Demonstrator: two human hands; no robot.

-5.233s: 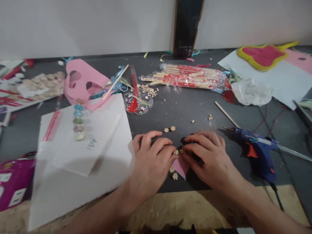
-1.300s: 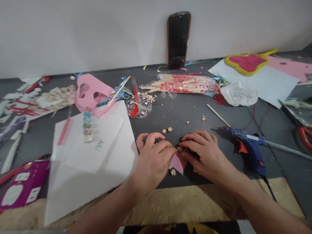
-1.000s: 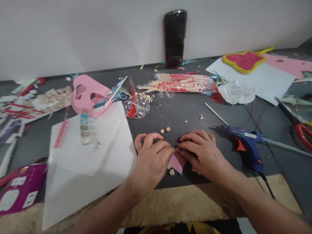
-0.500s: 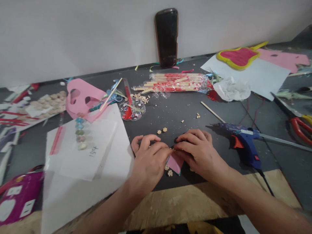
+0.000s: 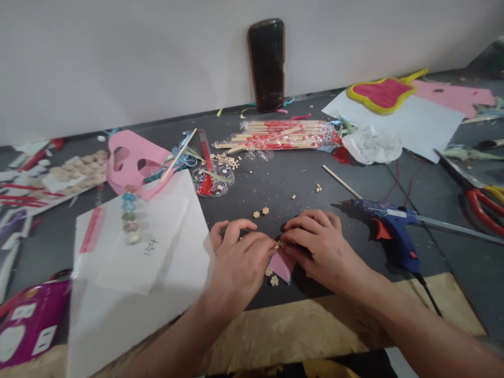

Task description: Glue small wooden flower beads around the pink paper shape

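Observation:
Low over the dark table, my left hand (image 5: pixel 243 257) and my right hand (image 5: pixel 321 244) meet at their fingertips, fingers bent and closed. Between them shows a small flower-shaped cluster of pale wooden pieces (image 5: pixel 279 244). Just under it lies a pink piece with a bluish edge (image 5: pixel 282 266), partly covered by my fingers. Similar wooden flowers (image 5: pixel 274 281) sit at its lower left edge. Two more wooden flowers (image 5: pixel 265 210) lie on the table beyond my hands. A dark round thing (image 5: pixel 284 227) is partly hidden by my right fingers.
On the right are a blue hot glue gun (image 5: pixel 394 226) and red-handled scissors (image 5: pixel 478 202). White board (image 5: pixel 192 262) lies left, beside a purple item (image 5: pixel 33 320). Packaged wooden sticks (image 5: pixel 283 134) and a phone (image 5: pixel 268 65) stand at the back. Loose wooden bits (image 5: pixel 318 187) are scattered about.
The camera view shifts slightly. The wooden flower between my fingertips shows more clearly now. Both hands stay in nearly the same place.

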